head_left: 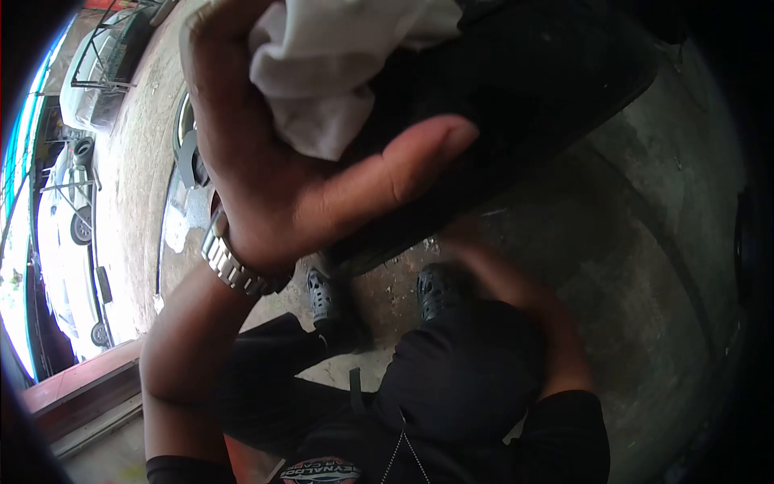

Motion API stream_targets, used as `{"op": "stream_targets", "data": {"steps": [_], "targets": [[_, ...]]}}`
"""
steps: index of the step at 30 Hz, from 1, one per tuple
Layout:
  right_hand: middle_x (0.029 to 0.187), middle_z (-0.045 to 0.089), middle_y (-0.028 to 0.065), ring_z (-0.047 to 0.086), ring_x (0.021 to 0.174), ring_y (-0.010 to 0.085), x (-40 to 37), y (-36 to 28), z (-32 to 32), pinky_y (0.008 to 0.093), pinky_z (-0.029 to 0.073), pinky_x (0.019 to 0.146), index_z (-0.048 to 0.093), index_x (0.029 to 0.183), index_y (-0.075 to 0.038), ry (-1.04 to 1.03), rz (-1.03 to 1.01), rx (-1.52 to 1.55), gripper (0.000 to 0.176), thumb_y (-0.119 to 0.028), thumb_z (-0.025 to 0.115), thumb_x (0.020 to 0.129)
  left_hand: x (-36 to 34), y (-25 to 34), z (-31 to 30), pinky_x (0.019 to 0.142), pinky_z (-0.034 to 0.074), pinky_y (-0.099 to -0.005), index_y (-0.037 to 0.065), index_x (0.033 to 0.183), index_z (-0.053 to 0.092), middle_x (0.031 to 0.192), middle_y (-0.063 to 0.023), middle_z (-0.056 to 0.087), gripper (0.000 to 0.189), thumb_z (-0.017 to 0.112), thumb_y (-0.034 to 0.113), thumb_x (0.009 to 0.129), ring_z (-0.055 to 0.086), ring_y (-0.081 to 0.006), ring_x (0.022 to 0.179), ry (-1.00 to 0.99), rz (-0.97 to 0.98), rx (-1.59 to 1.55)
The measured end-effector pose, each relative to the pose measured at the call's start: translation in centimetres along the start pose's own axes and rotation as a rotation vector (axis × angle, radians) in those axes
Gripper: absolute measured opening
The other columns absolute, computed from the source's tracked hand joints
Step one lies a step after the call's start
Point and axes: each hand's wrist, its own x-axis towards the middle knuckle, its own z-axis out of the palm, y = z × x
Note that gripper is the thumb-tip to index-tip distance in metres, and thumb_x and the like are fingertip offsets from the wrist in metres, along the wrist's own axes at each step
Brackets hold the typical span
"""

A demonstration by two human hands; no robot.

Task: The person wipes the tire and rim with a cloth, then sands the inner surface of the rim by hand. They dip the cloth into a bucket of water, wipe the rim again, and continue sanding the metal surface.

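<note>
My left hand (298,177), with a metal-band watch (234,262) at its wrist, is raised close to the camera. A crumpled white cloth (322,73) is bunched in it, between the stretched-out thumb and the other fingers, which curl out of the frame's top edge. Directly behind the cloth and thumb is a large, smooth, dark panel (548,89) with a straight lower edge; its kind is not clear. My right forearm (524,278) reaches up beneath that panel. Its hand is in shadow and hidden by the panel, so the fingers do not show.
Below are my knees in dark trousers and dark clogs (435,292) on a stained concrete floor (597,266). To the left stand a white car (68,234) and another vehicle (89,77). A reddish ledge (89,375) runs along the lower left.
</note>
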Motion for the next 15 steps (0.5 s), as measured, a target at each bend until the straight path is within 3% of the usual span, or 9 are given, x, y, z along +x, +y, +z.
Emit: {"op": "stream_targets", "data": {"steps": [2, 4, 5, 8, 11, 12, 15], "targets": [[0.099, 0.071, 0.0128, 0.069, 0.103, 0.0332, 0.4, 4.4, -0.8, 0.0586, 0.038, 0.109, 0.068, 0.106, -0.01, -0.05, 0.209, 0.186, 0.022, -0.009, 0.062, 0.084, 0.0, 0.0, 0.1, 0.106, 0.045, -0.044, 0.004, 0.148, 0.032, 0.137, -0.0195, 0.052, 0.101, 0.091, 0.039, 0.073, 0.054, -0.0283, 0.126, -0.005, 0.004, 0.002], [0.1, 0.072, 0.0127, 0.069, 0.101, 0.0332, 0.5, 3.4, -0.4, 0.0586, 0.038, 0.109, 0.068, 0.106, -0.01, -0.024, 0.26, 0.179, 0.023, -0.009, 0.062, 0.084, 0.0, -0.1, 0.1, 0.106, 0.045, -0.0439, 0.004, 0.148, 0.032, 0.137, -0.0195, 0.052, 0.101, 0.091, 0.039, 0.073, 0.054, -0.0283, 0.126, -0.006, 0.005, 0.01], [0.099, 0.072, 0.0127, 0.069, 0.1, 0.0332, 0.0, -0.8, 0.7, 0.0586, 0.038, 0.109, 0.068, 0.105, -0.01, 0.027, 0.208, 0.07, 0.022, -0.008, 0.062, 0.084, 0.1, -0.1, 0.1, 0.106, 0.045, -0.0439, 0.004, 0.148, 0.032, 0.137, -0.0194, 0.052, 0.101, 0.091, 0.039, 0.073, 0.054, -0.0283, 0.126, -0.006, 0.006, 0.014], [0.101, 0.072, 0.0133, 0.069, 0.101, 0.0327, 0.8, -0.1, -0.9, 0.0589, 0.038, 0.108, 0.068, 0.103, -0.009, 0.098, 0.07, 0.042, 0.019, -0.009, 0.063, 0.085, -0.2, -0.2, 0.2, 0.106, 0.045, -0.0439, 0.004, 0.148, 0.032, 0.137, -0.0194, 0.052, 0.101, 0.091, 0.039, 0.073, 0.054, -0.0283, 0.126, -0.003, 0.001, 0.015], [0.104, 0.072, 0.0142, 0.069, 0.102, 0.0319, 0.5, 2.1, -1.5, 0.0604, 0.039, 0.106, 0.069, 0.104, -0.009, 0.038, 0.233, 0.155, 0.021, -0.012, 0.063, 0.085, -0.3, -0.1, 0.3, 0.106, 0.045, -0.0439, 0.004, 0.148, 0.032, 0.137, -0.0193, 0.052, 0.101, 0.091, 0.039, 0.074, 0.054, -0.0283, 0.126, -0.007, -0.004, 0.024], [0.104, 0.072, 0.0137, 0.069, 0.102, 0.0315, 0.2, -0.8, -0.1, 0.0602, 0.039, 0.106, 0.07, 0.106, -0.009, 0.095, 0.235, 0.046, 0.021, -0.013, 0.063, 0.086, -0.2, -0.1, 0.3, 0.106, 0.044, -0.0439, 0.004, 0.148, 0.032, 0.137, -0.0192, 0.052, 0.1, 0.091, 0.039, 0.074, 0.054, -0.0283, 0.126, -0.005, -0.003, 0.024], [0.105, 0.072, 0.0132, 0.069, 0.102, 0.0311, 1.5, -1.5, -2.0, 0.0601, 0.041, 0.102, 0.069, 0.11, -0.009, 0.183, 0.093, 0.043, 0.025, -0.015, 0.063, 0.087, -0.3, -0.2, 0.3, 0.106, 0.044, -0.0438, 0.004, 0.148, 0.033, 0.137, -0.0192, 0.052, 0.1, 0.091, 0.039, 0.074, 0.055, -0.0283, 0.126, 0.007, -0.003, 0.024]]}}
